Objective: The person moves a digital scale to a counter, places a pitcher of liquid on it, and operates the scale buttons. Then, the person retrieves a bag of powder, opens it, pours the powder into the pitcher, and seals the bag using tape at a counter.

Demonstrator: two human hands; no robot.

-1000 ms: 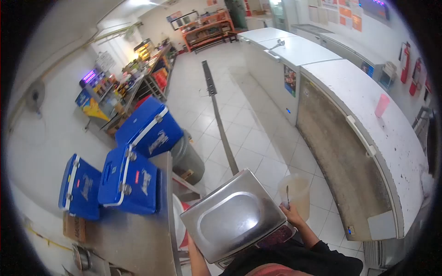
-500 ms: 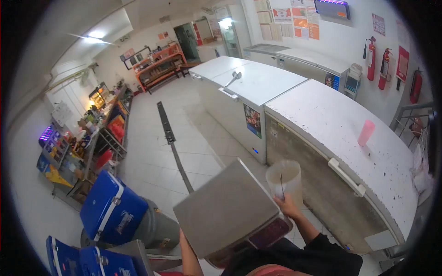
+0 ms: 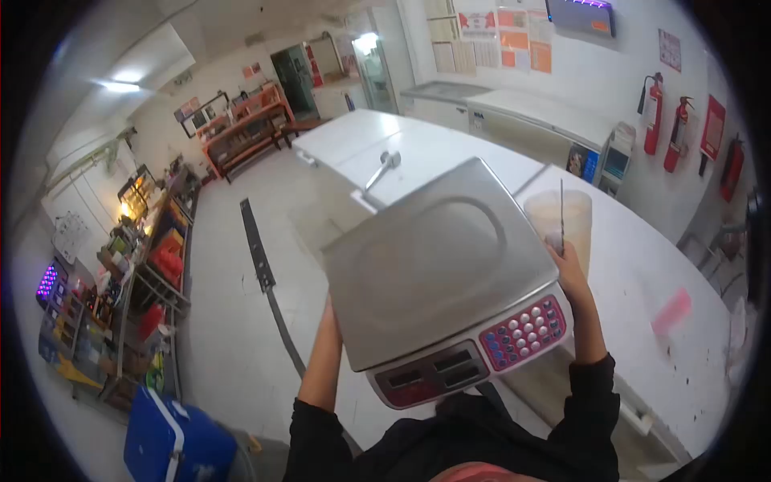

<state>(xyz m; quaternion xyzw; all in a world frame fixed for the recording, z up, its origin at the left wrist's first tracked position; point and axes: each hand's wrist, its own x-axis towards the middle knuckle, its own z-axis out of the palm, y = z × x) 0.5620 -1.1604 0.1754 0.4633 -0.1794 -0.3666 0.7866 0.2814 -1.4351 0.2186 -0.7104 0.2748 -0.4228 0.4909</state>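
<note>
Scale (image 3: 434,249) before you at frame centre, freezers (image 3: 634,353) behind and right
Your right hand (image 3: 572,271) is at the scale's right edge, beside the bucket (image 3: 580,221). The cup (image 3: 671,312) lies on the freezer top at right, the utensil (image 3: 382,169) at upper centre. The cooler box (image 3: 152,434) is lower left; fire extinguishers (image 3: 654,120) hang upper right.

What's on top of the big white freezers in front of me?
A pink cup and a metal object show there. The scale covers part of the freezer tops, so anything behind it is hidden.
</note>
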